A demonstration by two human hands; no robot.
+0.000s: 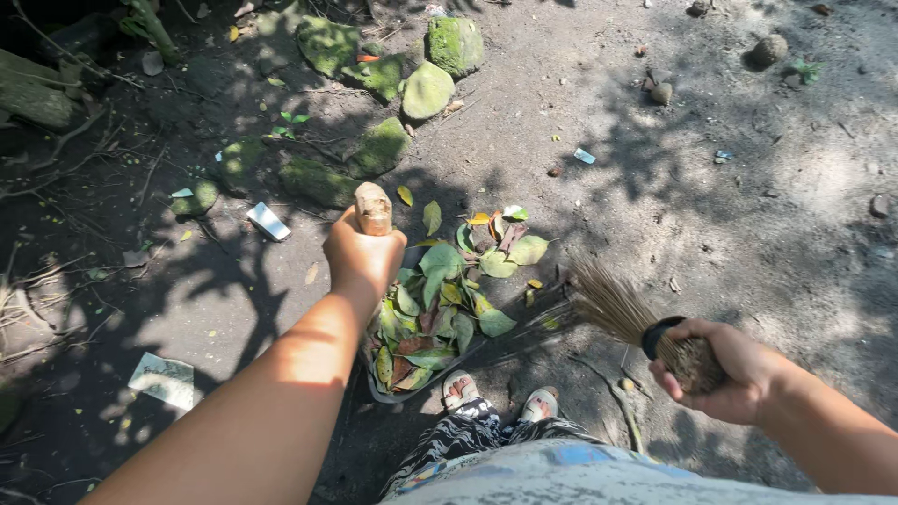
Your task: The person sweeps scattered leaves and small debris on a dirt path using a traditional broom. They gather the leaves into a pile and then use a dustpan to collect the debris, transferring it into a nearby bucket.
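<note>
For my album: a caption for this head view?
Left hand grips a dustpan handle over leaves; right hand holds a broom.

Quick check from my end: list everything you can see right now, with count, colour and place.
Dustpan handle: one, tan wood, upright in the left hand.
Dustpan: one, pale rim, under the leaves by the feet.
Leaf pile: many, green, yellow, brown, centre ground.
Stick broom: one, brown bristles, black band, in the right hand.
Mossy stones: several, green, upper centre.
Litter scraps: a few, white, left ground.
Dirt ground: grey, shaded in patches.
Feet: two, in sandals, bottom centre.
Left hand: grips the handle.
Right hand: grips the broom.
</note>
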